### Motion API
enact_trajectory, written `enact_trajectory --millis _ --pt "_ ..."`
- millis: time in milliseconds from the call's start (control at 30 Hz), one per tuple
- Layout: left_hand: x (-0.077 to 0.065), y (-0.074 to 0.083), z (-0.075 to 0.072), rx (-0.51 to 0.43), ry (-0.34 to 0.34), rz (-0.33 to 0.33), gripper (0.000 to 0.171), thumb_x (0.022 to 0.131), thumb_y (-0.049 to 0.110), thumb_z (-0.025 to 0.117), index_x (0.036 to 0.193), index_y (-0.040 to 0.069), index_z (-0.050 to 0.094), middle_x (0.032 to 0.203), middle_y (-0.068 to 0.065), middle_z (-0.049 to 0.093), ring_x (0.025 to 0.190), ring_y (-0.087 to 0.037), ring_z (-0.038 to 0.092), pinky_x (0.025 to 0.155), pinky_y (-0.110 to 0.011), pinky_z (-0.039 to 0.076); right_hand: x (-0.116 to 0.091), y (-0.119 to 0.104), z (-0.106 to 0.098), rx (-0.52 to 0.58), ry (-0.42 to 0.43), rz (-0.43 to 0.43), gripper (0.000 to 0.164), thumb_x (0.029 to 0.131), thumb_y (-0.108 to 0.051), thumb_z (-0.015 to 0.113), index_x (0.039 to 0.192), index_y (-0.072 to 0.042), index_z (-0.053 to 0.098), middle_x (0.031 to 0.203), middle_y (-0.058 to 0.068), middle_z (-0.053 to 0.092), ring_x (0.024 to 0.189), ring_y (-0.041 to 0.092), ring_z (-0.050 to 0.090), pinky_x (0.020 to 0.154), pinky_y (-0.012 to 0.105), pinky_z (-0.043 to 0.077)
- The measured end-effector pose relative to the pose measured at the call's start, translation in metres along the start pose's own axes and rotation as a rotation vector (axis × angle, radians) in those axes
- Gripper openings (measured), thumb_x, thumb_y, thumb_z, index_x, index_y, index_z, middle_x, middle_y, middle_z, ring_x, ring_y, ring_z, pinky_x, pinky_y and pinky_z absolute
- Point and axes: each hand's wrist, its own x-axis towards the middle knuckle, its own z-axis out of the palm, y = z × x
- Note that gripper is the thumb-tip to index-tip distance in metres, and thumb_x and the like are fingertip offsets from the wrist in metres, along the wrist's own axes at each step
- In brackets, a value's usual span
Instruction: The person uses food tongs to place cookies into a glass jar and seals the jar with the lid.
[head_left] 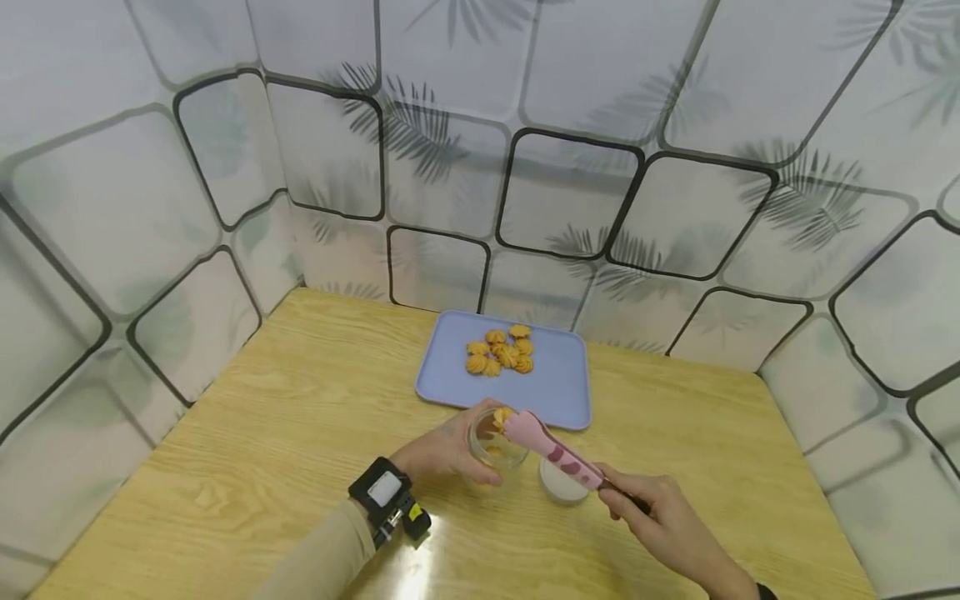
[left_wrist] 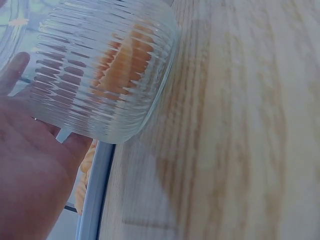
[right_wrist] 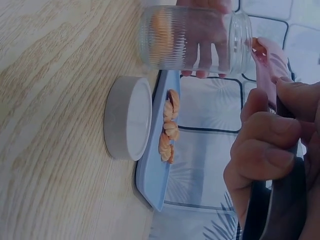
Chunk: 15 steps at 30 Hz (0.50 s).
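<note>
My left hand (head_left: 450,446) grips a ribbed clear glass jar (right_wrist: 212,61) around its side. The jar stands upright with its mouth uncovered. Through the glass in the left wrist view, a golden cookie (left_wrist: 127,62) shows near the bottom. Pink tongs (head_left: 558,457) with dark handles are held in my right hand (head_left: 656,512), thumb and fingers curled round them. Their tips pinch another piped cookie (head_left: 501,418) right at the jar's mouth. A white round lid (right_wrist: 127,120) lies on the table beside the jar, below the tongs.
Behind the jar, a blue tray (head_left: 562,375) holds several swirled cookies (head_left: 507,356) in a cluster. The wooden table (head_left: 247,425) is bordered by patterned curtain-like walls (head_left: 442,267) at the back and sides. A black device (head_left: 382,492) is strapped to my left wrist.
</note>
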Motion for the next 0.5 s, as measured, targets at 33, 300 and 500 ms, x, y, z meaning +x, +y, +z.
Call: enact_trajectory --millis 33,300,500 --pt "0.0 -0.0001 -0.0002 0.003 0.003 0.003 0.085 0.075 0.005 0.088 0.146 0.023 0.045 0.147 -0.003 0.05 0.136 -0.024 0.048 0.108 -0.042 0.049 0.0004 -0.0003 -0.0002 -0.002 -0.001 0.001 0.035 0.099 0.005 0.059 0.133 0.003 0.064 0.071 -0.012 0.06 0.053 -0.012 0.033 0.04 0.015 0.035" --pt "0.0003 0.0017 0.0001 -0.016 -0.006 0.008 0.082 0.078 0.004 0.087 0.146 0.021 0.044 0.148 -0.002 0.052 0.139 -0.021 0.047 0.113 -0.049 0.044 0.0004 -0.001 0.0002 -0.031 0.015 -0.005 0.035 0.098 0.004 0.061 0.133 0.003 0.065 0.069 -0.013 0.059 0.052 -0.013 0.03 0.041 0.013 0.034" --pt "0.0013 0.001 0.0009 -0.016 -0.003 0.006 0.082 0.077 0.002 0.086 0.145 0.021 0.045 0.147 -0.001 0.053 0.139 -0.02 0.047 0.113 -0.05 0.044 -0.0008 -0.0014 0.0019 -0.031 0.018 -0.001 0.036 0.098 0.004 0.061 0.134 0.005 0.063 0.068 -0.014 0.058 0.052 -0.012 0.031 0.042 0.013 0.035"
